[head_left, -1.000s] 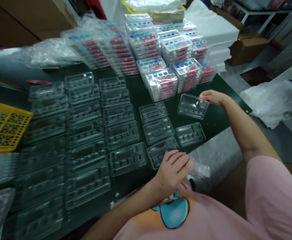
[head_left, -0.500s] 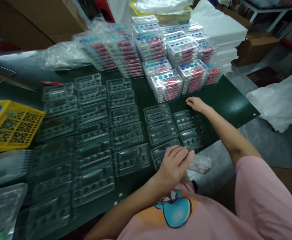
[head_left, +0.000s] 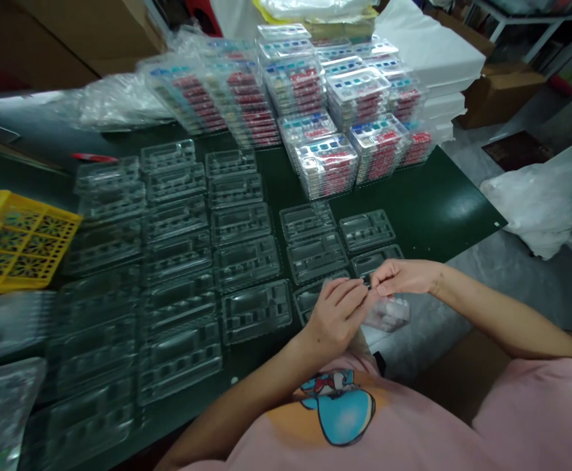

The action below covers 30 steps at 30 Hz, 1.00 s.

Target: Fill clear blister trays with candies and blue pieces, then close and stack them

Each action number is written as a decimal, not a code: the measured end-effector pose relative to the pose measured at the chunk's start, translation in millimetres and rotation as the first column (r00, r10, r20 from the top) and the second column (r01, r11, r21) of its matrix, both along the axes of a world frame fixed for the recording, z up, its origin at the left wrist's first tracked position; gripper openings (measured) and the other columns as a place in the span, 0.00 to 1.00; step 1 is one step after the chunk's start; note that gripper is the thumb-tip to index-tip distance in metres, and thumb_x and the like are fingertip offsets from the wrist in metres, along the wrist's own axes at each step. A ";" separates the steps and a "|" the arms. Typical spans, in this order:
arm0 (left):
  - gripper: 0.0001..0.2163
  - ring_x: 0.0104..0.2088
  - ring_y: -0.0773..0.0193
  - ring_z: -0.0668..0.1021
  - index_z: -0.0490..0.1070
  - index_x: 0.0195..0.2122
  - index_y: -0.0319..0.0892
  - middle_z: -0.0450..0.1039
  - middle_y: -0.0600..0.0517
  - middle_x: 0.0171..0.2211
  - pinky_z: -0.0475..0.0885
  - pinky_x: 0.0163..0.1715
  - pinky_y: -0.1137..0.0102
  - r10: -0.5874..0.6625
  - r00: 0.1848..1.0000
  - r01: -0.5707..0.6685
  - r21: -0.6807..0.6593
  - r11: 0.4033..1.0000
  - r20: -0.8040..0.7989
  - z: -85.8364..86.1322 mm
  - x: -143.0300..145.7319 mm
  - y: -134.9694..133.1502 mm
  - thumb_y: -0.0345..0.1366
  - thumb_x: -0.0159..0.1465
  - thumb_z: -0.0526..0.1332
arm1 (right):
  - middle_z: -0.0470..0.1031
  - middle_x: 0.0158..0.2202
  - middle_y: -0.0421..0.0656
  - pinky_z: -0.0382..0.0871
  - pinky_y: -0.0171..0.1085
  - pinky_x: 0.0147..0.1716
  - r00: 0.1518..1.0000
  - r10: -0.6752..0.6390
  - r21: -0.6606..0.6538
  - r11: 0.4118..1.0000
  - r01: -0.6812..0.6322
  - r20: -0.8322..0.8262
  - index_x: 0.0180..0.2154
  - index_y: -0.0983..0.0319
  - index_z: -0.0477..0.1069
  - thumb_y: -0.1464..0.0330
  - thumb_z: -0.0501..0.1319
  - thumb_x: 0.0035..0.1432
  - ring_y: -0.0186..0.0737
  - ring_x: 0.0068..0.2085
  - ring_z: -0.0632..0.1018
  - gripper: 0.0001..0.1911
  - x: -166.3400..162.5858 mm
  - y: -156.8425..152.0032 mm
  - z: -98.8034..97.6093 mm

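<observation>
My left hand grips a stack of clear plastic trays at the table's near edge. My right hand has come in over that stack and pinches its top tray with the fingertips, close against my left fingers. Just beyond my hands lie empty clear trays in rows on the dark green table; the newest laid tray sits at the right end of the rows, with another tray in front of it.
Stacks of filled trays with red and blue contents stand at the back. A yellow crate sits at the left. White sheets and cardboard boxes lie behind; a plastic bag is on the floor at right.
My right hand laid a clear tray on the table at the right of the rows, then drew back to the stack in my left hand. My left hand barely moved.
</observation>
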<state>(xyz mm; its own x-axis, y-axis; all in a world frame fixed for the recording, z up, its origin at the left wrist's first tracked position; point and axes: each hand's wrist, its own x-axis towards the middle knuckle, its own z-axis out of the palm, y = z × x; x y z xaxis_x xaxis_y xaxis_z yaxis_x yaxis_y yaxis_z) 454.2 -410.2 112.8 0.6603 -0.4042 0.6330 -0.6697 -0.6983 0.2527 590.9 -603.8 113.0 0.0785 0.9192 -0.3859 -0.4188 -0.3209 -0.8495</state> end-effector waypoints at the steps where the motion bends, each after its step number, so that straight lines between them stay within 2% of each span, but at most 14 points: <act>1: 0.13 0.49 0.57 0.76 0.72 0.50 0.35 0.77 0.44 0.40 0.70 0.49 0.59 -0.029 1.000 0.029 0.004 1.000 -0.004 -0.9 -3.0 -2.6 0.26 0.68 0.51 | 0.69 0.24 0.36 0.61 0.29 0.27 1.000 -0.019 -0.001 1.000 0.019 -0.021 0.31 0.67 0.73 0.57 0.69 0.54 0.27 0.26 0.68 0.18 -7.0 -5.3 -3.2; 7: 0.13 0.49 0.56 0.76 0.74 0.48 0.33 0.78 0.45 0.41 0.68 0.50 0.60 -0.181 0.983 0.182 -0.032 0.983 0.014 -6.0 -15.4 -23.7 0.28 0.69 0.51 | 0.69 0.26 0.37 0.63 0.31 0.31 0.982 -0.176 -0.073 0.982 0.171 -0.063 0.30 0.65 0.71 0.55 0.67 0.55 0.29 0.28 0.69 0.19 -45.1 -45.9 -10.4; 11: 0.11 0.47 0.58 0.77 0.74 0.45 0.34 0.78 0.46 0.39 0.70 0.49 0.60 -0.255 0.967 0.253 -0.072 0.965 -0.012 -1.5 -18.5 -33.0 0.28 0.68 0.53 | 0.70 0.28 0.39 0.63 0.32 0.32 0.933 -0.303 -0.163 0.928 0.335 0.191 0.32 0.64 0.71 0.55 0.65 0.58 0.31 0.30 0.69 0.18 -24.7 -88.8 2.3; 13: 0.11 0.45 0.59 0.78 0.73 0.46 0.35 0.78 0.46 0.38 0.71 0.47 0.61 -0.283 0.957 0.279 -0.064 0.958 -0.068 2.9 -18.8 -34.3 0.28 0.68 0.53 | 0.71 0.29 0.40 0.63 0.33 0.33 0.862 -0.376 -0.188 0.871 0.454 0.339 0.33 0.63 0.72 0.54 0.64 0.58 0.33 0.30 0.69 0.17 1.9 -116.7 14.1; 15: 0.11 0.44 0.59 0.78 0.73 0.47 0.35 0.78 0.46 0.38 0.72 0.45 0.61 -0.300 0.948 0.294 -0.063 0.954 -0.107 6.2 -18.2 -34.0 0.28 0.69 0.53 | 0.70 0.29 0.39 0.62 0.34 0.31 0.737 -0.493 -0.194 0.755 0.626 0.462 0.33 0.60 0.71 0.53 0.65 0.56 0.33 0.29 0.68 0.17 33.4 -146.1 25.7; 17: 0.11 0.44 0.58 0.78 0.73 0.47 0.35 0.78 0.46 0.38 0.72 0.45 0.61 -0.305 0.945 0.297 -0.078 0.952 -0.118 6.8 -17.0 -33.2 0.29 0.68 0.53 | 0.69 0.28 0.40 0.62 0.35 0.30 0.622 -0.550 -0.168 0.658 0.734 0.558 0.32 0.58 0.71 0.52 0.67 0.53 0.35 0.29 0.67 0.16 64.4 -173.4 33.4; 19: 0.11 0.44 0.58 0.78 0.72 0.47 0.34 0.77 0.45 0.39 0.72 0.45 0.61 -0.305 0.945 0.295 -0.094 0.951 -0.119 4.7 -15.6 -32.3 0.28 0.68 0.54 | 0.68 0.28 0.41 0.62 0.36 0.30 0.590 -0.534 -0.177 0.633 0.754 0.606 0.31 0.56 0.71 0.53 0.69 0.51 0.36 0.30 0.66 0.15 92.0 -194.7 34.2; 23: 0.12 0.46 0.58 0.77 0.72 0.49 0.34 0.77 0.44 0.41 0.70 0.47 0.60 -0.302 0.943 0.292 -0.089 0.952 -0.139 -3.2 -12.3 -31.3 0.27 0.67 0.53 | 0.68 0.27 0.41 0.62 0.37 0.30 0.723 -0.324 -0.388 0.674 0.629 0.610 0.33 0.58 0.71 0.57 0.66 0.53 0.35 0.28 0.65 0.12 137.9 -212.1 13.8; 26: 0.13 0.46 0.58 0.77 0.72 0.50 0.33 0.77 0.44 0.40 0.71 0.47 0.60 -0.307 0.937 0.299 -0.074 0.951 -0.169 -6.8 -9.0 -31.6 0.27 0.67 0.52 | 0.68 0.24 0.41 0.61 0.36 0.28 0.794 -0.197 -0.515 0.667 0.539 0.575 0.33 0.64 0.73 0.64 0.65 0.54 0.33 0.25 0.65 0.09 169.9 -205.4 -14.1; 30: 0.14 0.46 0.57 0.77 0.72 0.50 0.33 0.77 0.44 0.41 0.70 0.47 0.60 -0.308 0.933 0.304 -0.053 0.951 -0.188 -5.9 -3.6 -34.2 0.26 0.68 0.52 | 0.67 0.19 0.41 0.61 0.37 0.26 0.790 -0.062 -0.588 0.633 0.503 0.609 0.25 0.64 0.73 0.72 0.64 0.52 0.33 0.23 0.66 0.05 204.9 -184.4 -52.3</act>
